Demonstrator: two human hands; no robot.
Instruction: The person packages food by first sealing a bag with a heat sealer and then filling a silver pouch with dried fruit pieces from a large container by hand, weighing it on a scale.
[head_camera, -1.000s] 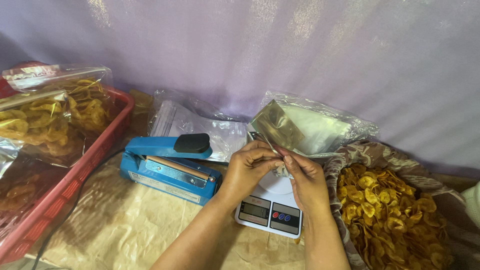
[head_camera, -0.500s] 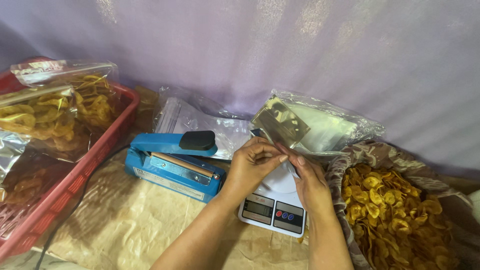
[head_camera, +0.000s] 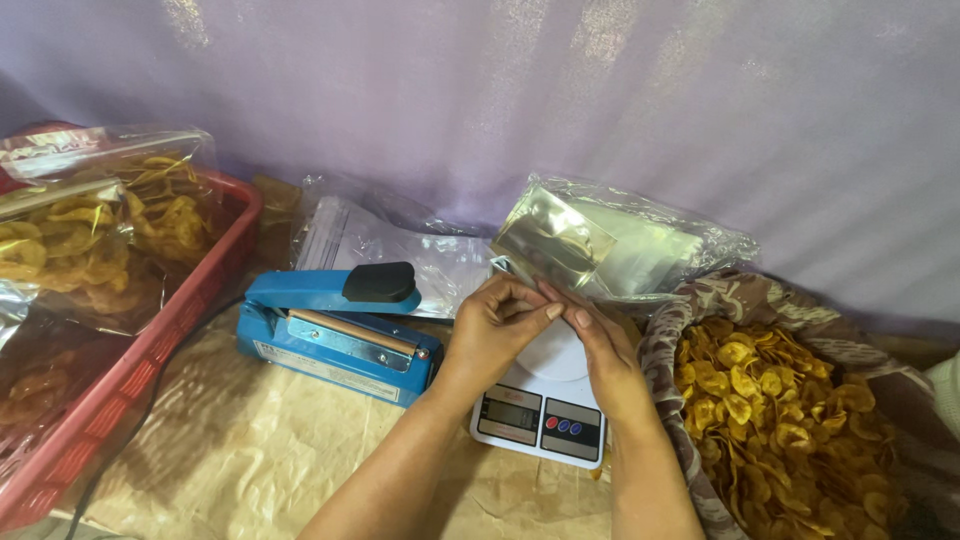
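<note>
Both hands meet over the white kitchen scale (head_camera: 545, 400): my left hand (head_camera: 495, 335) and right hand (head_camera: 600, 350) pinch the lower edge of a small silvery pouch (head_camera: 553, 240), fingers closed on it. I judge it light, thin and slippery, best gripped at its mouth. At nine o'clock sits a blue heat sealer (head_camera: 335, 325); at three, loose yellow chips (head_camera: 775, 410); far left, clear chip bags (head_camera: 100, 230) in a red crate (head_camera: 150, 350).

Glossy foil pouch (head_camera: 553, 240); matt plastic scale (head_camera: 545, 405); crinkled paper (head_camera: 230, 450).
</note>
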